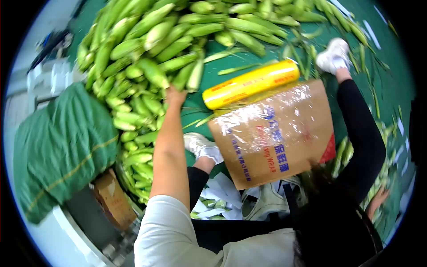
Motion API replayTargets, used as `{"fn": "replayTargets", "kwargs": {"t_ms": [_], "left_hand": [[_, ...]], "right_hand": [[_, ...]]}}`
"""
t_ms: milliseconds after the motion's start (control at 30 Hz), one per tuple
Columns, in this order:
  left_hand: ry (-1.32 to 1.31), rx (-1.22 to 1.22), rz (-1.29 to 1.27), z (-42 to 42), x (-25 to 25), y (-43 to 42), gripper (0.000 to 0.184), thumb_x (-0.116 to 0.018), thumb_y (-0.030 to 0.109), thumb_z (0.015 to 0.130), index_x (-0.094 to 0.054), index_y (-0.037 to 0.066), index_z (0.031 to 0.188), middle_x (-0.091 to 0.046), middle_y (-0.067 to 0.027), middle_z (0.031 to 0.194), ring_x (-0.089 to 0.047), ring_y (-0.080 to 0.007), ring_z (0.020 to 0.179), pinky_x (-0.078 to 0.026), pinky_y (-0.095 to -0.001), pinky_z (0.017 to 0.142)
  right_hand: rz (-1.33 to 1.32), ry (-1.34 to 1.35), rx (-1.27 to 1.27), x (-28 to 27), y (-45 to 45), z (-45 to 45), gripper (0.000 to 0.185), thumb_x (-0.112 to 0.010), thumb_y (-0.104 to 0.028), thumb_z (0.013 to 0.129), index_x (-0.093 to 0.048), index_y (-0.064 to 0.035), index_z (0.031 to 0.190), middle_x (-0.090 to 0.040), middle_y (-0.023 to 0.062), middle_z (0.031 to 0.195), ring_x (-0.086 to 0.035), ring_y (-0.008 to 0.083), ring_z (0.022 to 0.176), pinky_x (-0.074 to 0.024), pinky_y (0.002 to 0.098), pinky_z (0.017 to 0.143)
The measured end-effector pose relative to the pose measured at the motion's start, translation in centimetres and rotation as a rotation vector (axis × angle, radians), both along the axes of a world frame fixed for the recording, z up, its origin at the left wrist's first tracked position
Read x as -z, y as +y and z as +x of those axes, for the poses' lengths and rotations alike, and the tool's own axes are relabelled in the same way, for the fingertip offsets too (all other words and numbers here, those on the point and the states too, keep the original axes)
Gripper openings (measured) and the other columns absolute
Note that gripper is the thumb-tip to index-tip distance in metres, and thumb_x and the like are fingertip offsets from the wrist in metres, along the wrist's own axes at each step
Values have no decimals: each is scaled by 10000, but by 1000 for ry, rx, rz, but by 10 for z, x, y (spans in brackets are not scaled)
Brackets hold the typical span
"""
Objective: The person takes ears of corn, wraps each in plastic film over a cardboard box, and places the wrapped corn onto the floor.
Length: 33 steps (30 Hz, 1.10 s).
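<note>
My left hand point(175, 95) reaches into the big heap of green corn and is closed round the near end of an ear of corn point(153, 73); the ear hides part of its fingers. Other ears in their husks lie close round it. Low at the right edge, my right hand point(378, 199) is beside a second pile of corn point(343, 155), partly covered by dark hair, and its fingers are too blurred to judge. Between my legs stands a cardboard box point(240, 160) with clear film over its top. A yellow roll of wrap point(251, 84) lies along its far edge.
A full green sack point(66, 147) bulges at the left, near a small brown carton point(113, 200). White strips and some corn point(218, 200) lie below the box. Loose husk leaves point(307, 53) are scattered on the green floor point(275, 9) by my white shoes point(333, 55).
</note>
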<state>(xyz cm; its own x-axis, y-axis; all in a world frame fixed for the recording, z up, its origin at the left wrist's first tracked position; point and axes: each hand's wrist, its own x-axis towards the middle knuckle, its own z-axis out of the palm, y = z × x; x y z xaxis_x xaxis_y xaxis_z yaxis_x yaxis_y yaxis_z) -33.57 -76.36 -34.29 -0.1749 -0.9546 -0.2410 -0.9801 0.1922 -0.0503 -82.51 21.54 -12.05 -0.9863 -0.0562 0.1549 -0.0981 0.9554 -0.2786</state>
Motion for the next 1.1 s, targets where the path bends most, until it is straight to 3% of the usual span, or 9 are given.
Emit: {"fn": "replayTargets", "kwargs": {"t_ms": [100, 200, 300, 433, 600, 633, 733, 867, 1100], "left_hand": [[-151, 27, 146, -30, -44, 30, 928, -764, 556, 717, -421, 138, 1470, -565, -222, 1345, -546, -361, 1260, -425, -480, 1056], [393, -134, 149, -14, -10, 54, 769, -795, 455, 722, -548, 34, 1315, -671, -176, 1112, -658, -319, 1039, -523, -436, 873], [969, -638, 612, -27, -63, 113, 601, -810, 307, 760, -569, -41, 1186, -671, -140, 898, -668, -235, 767, -548, -360, 673], [1134, -29, -49, -55, -125, 215, 607, -833, 243, 783, -553, -22, 1252, -650, -161, 1069, -651, -283, 944, -524, -377, 851], [668, 574, 92, -78, -195, 253, 747, -849, 219, 708, -546, 101, 1381, -638, -165, 1156, -597, -365, 1105, -480, -417, 947], [552, 625, 162, -77, -192, 257, 750, -841, 241, 721, -540, 152, 1402, -625, -140, 1194, -587, -341, 1125, -467, -437, 965], [438, 804, 179, -75, -185, 273, 771, -827, 265, 741, -510, 202, 1441, -576, -124, 1286, -544, -338, 1198, -402, -508, 1029], [512, 785, 89, -98, -174, 300, 794, -815, 268, 755, -478, 206, 1471, -548, -145, 1312, -514, -367, 1230, -366, -525, 1060], [625, 842, -88, -22, -152, 342, 563, -814, 319, 746, -585, 99, 1210, -558, -133, 1236, -521, -332, 1141, -384, -457, 970]], "right_hand": [[-346, 132, -341, -66, -279, -4, 481, -560, -197, 1018, -465, -11, 1452, -599, 191, 1350, -582, 264, 1223, -420, 356, 1066], [-279, -373, -459, -73, -455, 75, 377, -669, -165, 918, -626, -31, 1267, -668, 63, 1089, -616, 142, 961, -484, 287, 900], [11, -567, -493, 17, -484, 132, 597, -801, -382, 804, -629, 29, 1203, -617, 202, 1251, -634, 295, 1099, -500, 375, 936], [59, -489, -402, 46, -489, 181, 436, -764, -395, 830, -652, -25, 1033, -674, 168, 1044, -649, 348, 962, -513, 435, 811], [-285, -825, -526, 78, -459, 161, 257, -697, -273, 892, -642, -36, 808, -661, 71, 747, -632, 244, 718, -486, 385, 676], [-604, -1207, -284, 69, -458, 148, 189, -678, -230, 909, -648, -60, 831, -696, 56, 923, -612, 173, 815, -483, 334, 750], [-1247, -1121, -324, 28, -479, 147, 82, -661, -159, 919, -664, -81, 893, -622, 47, 1252, -556, 175, 1161, -402, 321, 1013], [-744, -764, -1168, 51, -559, 190, 210, -680, -175, 893, -625, -54, 1056, -610, 108, 1299, -546, 281, 1239, -392, 390, 1060], [-139, -262, -1503, 55, -560, 213, 891, -821, -287, 753, -373, -213, 1520, -518, 103, 1430, -515, 323, 1267, -372, 450, 1073]]}}
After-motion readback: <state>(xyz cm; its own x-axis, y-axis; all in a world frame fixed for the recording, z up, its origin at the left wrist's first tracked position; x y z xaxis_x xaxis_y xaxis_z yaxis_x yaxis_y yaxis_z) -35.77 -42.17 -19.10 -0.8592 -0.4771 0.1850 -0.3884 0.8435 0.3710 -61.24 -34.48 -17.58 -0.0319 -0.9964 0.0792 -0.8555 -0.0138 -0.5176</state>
